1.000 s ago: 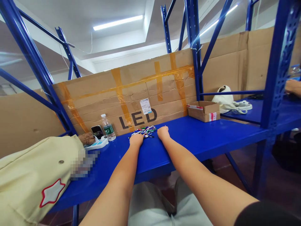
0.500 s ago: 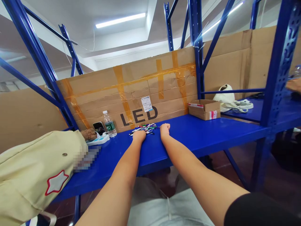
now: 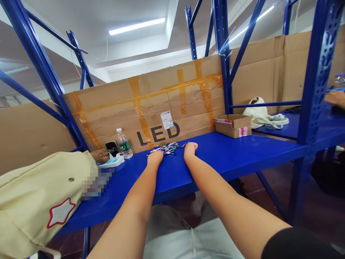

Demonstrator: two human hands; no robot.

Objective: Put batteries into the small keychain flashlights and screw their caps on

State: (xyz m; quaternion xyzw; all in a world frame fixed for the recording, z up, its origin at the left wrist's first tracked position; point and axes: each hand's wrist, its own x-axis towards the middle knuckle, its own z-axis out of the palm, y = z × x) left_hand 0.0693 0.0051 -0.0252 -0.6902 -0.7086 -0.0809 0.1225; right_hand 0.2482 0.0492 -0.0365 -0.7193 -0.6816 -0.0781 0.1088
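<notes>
A loose heap of slim, multi-coloured pens (image 3: pixel 170 147) lies on the blue tabletop (image 3: pixel 215 153) near its back edge. At the heap's left front, my left hand (image 3: pixel 155 157) rests back up with its fingers curled down. They are mostly hidden, and what they hold I cannot make out. To the right of the heap, my right hand (image 3: pixel 191 149) is closed in a loose fist. A thin dark pen end pokes out from its left side, towards the heap.
Behind stands a taped cardboard panel (image 3: pixel 172 99). A water bottle (image 3: pixel 124 144), a phone (image 3: pixel 112 148) and a white power strip (image 3: pixel 113 161) are at the left, beyond a cream bag (image 3: pixel 54 194). An open cardboard box (image 3: pixel 232 126) sits at the back right. Blue posts (image 3: pixel 314 90) frame the table.
My left hand has shifted slightly left and towards me along the heap. My right hand has turned a little, and a pen end now shows at its left side.
</notes>
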